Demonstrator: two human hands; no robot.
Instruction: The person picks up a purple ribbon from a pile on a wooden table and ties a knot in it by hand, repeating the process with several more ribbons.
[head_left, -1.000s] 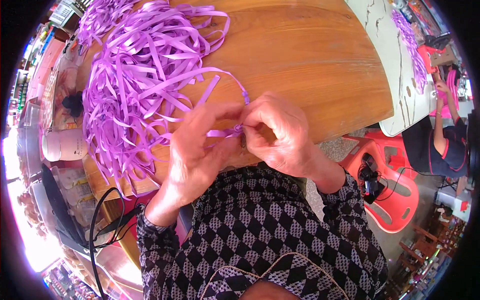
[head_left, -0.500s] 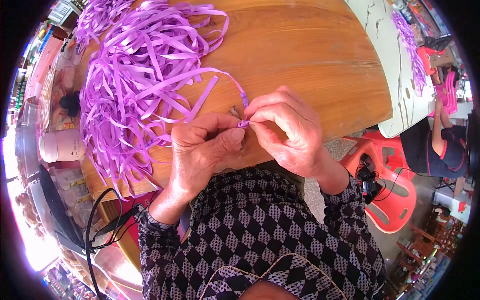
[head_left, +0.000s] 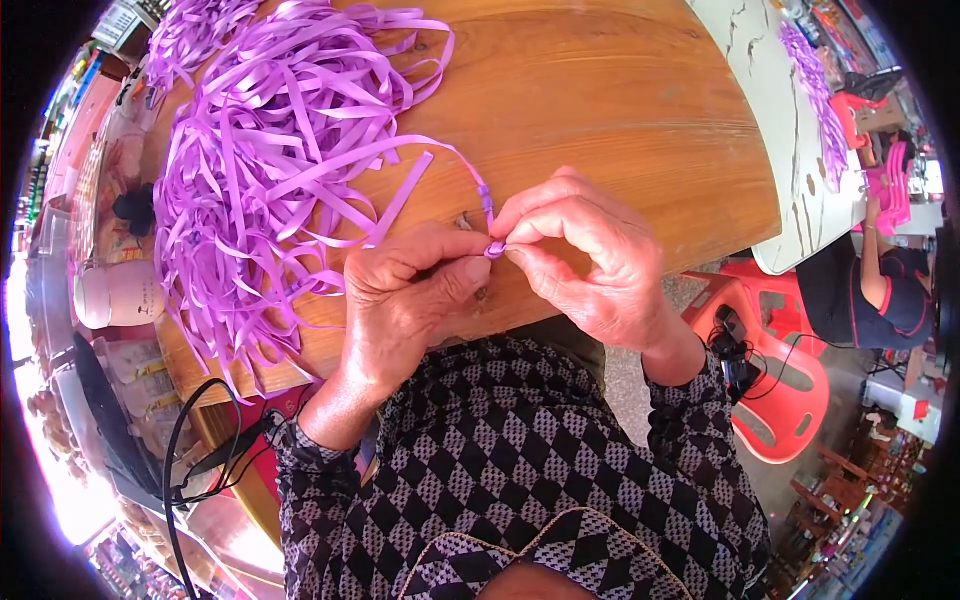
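Between my two hands, just above the table's near edge, is the knotted end of a purple ribbon (head_left: 495, 249). My left hand (head_left: 415, 295) pinches one side of the small knot between thumb and forefinger. From the other side, my right hand (head_left: 585, 255) grips the ribbon with thumb and fingertips. The ribbon runs up from my fingers through a small purple-blue knot or bead (head_left: 484, 192), then curves left into a big tangled heap of purple ribbons (head_left: 290, 140). The very tip between my fingers is partly hidden.
The wooden table (head_left: 600, 110) lies under the ribbons. A white marbled table (head_left: 765, 120) with more purple ribbon (head_left: 818, 110) is at right. Below it, a red plastic chair (head_left: 790, 400) holds black cables (head_left: 735, 365). A co-worker (head_left: 890, 290) is at far right. A white canister (head_left: 120, 293) is at left.
My right hand has shifted slightly right, and the knot between my fingertips shows a little more. Both hands keep their pinch. The heap looks the same.
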